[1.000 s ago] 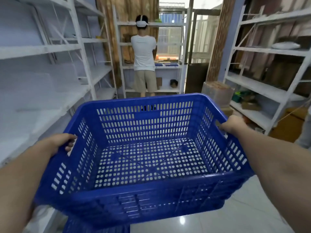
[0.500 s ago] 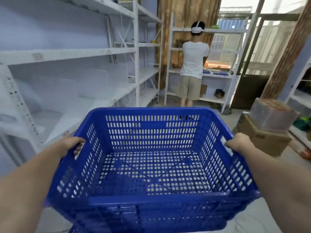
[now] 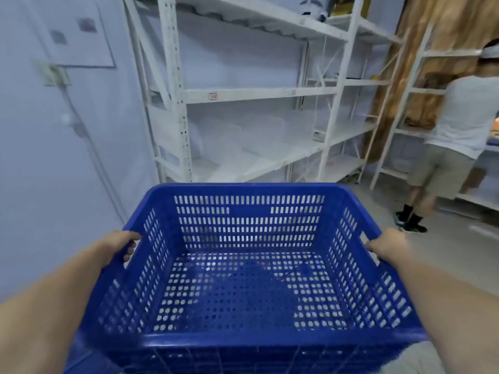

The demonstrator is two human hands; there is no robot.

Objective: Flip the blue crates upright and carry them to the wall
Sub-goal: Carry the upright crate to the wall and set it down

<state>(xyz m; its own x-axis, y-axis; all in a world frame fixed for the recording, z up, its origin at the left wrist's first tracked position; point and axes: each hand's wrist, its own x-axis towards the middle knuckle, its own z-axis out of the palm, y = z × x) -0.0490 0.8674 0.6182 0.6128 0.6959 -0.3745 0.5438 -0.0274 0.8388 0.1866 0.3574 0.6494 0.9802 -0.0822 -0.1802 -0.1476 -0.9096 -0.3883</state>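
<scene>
Blue plastic is filling the lower half of my view: I am holding a blue crate (image 3: 251,268) upright in front of me, its open top facing up and its slotted walls and perforated floor showing nothing inside. My left hand (image 3: 118,245) is gripping the left side wall at the handle cut-out, with my fingers curling over the rim into the slot. My right hand (image 3: 387,245) is clamping the right side wall at the matching handle opening, so my two hands are sitting well apart, one on each short side of the crate. Both forearms are reaching forward along the crate's sides. The crate is hanging in the air, clear of the floor, with its far wall pointing toward a pale wall (image 3: 40,157) on my left and a white metal shelving unit (image 3: 251,93) straight ahead. A cable (image 3: 89,147) is running down that wall from a small box mounted on it. Off to my right, another person (image 3: 459,136) in a white shirt and khaki shorts is standing with their back to me at a second shelf (image 3: 405,109), beside a brownish curtain (image 3: 437,49).
</scene>
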